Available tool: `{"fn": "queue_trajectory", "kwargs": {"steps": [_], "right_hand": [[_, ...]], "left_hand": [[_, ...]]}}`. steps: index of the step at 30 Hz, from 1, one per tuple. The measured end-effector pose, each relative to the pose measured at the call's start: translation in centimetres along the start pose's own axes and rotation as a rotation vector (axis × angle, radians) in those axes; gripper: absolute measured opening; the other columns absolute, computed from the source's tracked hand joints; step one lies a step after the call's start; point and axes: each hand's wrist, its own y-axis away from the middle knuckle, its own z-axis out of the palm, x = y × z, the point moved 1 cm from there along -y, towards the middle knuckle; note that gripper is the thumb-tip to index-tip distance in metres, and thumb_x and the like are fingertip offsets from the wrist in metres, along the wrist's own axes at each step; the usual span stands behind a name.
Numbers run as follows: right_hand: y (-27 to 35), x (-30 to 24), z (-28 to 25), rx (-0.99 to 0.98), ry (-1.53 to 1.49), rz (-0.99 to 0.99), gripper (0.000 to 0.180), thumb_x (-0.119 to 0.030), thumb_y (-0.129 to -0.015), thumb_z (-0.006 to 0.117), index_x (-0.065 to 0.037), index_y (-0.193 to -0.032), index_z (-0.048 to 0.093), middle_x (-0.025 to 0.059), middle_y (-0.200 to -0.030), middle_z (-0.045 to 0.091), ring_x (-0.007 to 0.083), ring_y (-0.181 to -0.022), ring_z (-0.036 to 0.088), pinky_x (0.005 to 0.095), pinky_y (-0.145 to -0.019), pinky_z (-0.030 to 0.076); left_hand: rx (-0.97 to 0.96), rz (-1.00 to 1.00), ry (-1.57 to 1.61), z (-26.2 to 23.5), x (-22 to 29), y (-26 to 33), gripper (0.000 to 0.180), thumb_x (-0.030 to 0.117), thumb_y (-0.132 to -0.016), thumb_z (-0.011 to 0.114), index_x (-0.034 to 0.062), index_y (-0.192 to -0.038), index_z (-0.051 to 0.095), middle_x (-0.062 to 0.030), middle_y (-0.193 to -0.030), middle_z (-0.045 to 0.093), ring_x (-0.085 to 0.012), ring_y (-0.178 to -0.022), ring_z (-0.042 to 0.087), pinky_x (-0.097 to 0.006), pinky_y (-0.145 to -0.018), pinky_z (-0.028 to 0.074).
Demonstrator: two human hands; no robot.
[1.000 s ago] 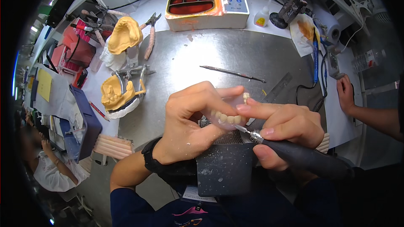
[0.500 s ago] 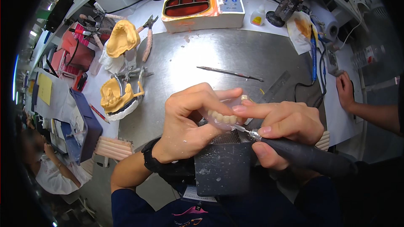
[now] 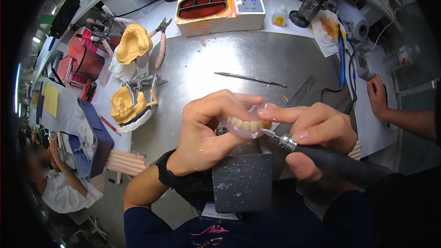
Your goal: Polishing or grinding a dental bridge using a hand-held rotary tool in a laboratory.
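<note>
In your left hand (image 3: 206, 133) sits a translucent pinkish denture (image 3: 240, 133) with a curved row of cream teeth (image 3: 246, 125), and in your right hand (image 3: 324, 128) slants the black handpiece (image 3: 337, 161), its pointed tip (image 3: 268, 132) just beside them.

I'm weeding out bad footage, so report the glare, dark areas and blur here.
Head view: white glare on the metal tabletop; head view: the dark handpiece fades into shadow at its rear; head view: the plastic bottle at far right looks hazy, the tooth row clearer.
</note>
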Motion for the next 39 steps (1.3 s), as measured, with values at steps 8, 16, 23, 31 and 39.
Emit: {"fn": "queue_trajectory", "kwargs": {"steps": [8,16,23,31,39], "right_hand": [[-0.9,-0.3,-0.5,-0.206,0.095,-0.159,0.028,-0.013,-0.081,0.085,-0.004,-0.098,0.064,0.0112,-0.081,0.07,0.0344,-0.094,0.077,0.0542,-0.093,0.059],[0.1,0.8,0.4,-0.024,0.198,-0.084,0.027,-0.014,-0.084,0.083,-0.002,-0.095,0.061,0.012,-0.08,0.067,0.0387,-0.093,0.077,0.0363,-0.069,0.063],[-0.2,0.2,0.2,-0.149,0.257,-0.105,0.026,-0.01,-0.081,0.084,-0.004,-0.094,0.061,0.0148,-0.081,0.068,0.0349,-0.096,0.077,0.0324,-0.063,0.06],[-0.4,-0.3,0.1,-0.256,0.267,-0.044,0.023,-0.004,-0.087,0.073,-0.002,-0.104,0.057,0.0111,-0.08,0.059,0.0459,-0.102,0.073,0.0533,-0.096,0.058],[-0.2,-0.4,0.1,-0.244,0.284,-0.028,0.023,-0.006,-0.086,0.074,-0.003,-0.101,0.057,0.0109,-0.078,0.06,0.0457,-0.1,0.073,0.0503,-0.091,0.061]], "left_hand": [[0.034,-0.034,-0.098,0.0,0.5,0.1,0.014,-0.001,-0.081,0.078,0.0014,-0.094,0.073,-0.0078,-0.094,0.073,-0.0141,-0.085,0.067,-0.027,-0.077,0.051],[0.076,0.005,-0.135,0.1,1.3,-0.1,0.013,-0.001,-0.082,0.077,0.0002,-0.093,0.07,-0.0079,-0.089,0.072,-0.0141,-0.076,0.068,-0.027,-0.07,0.052],[0.066,0.147,-0.304,0.0,1.8,-0.2,0.014,-0.008,-0.08,0.077,-0.0006,-0.087,0.067,-0.0081,-0.084,0.07,-0.0135,-0.073,0.068,-0.025,-0.065,0.053],[0.088,0.158,-0.337,0.2,2.2,-0.2,0.015,-0.009,-0.079,0.078,-0.0016,-0.084,0.066,-0.0086,-0.082,0.068,-0.0133,-0.071,0.069,-0.025,-0.064,0.053],[0.105,0.17,-0.339,0.2,2.1,-0.1,0.015,-0.008,-0.081,0.079,-0.0013,-0.083,0.065,-0.0082,-0.081,0.068,-0.0128,-0.071,0.068,-0.025,-0.064,0.054]]}}
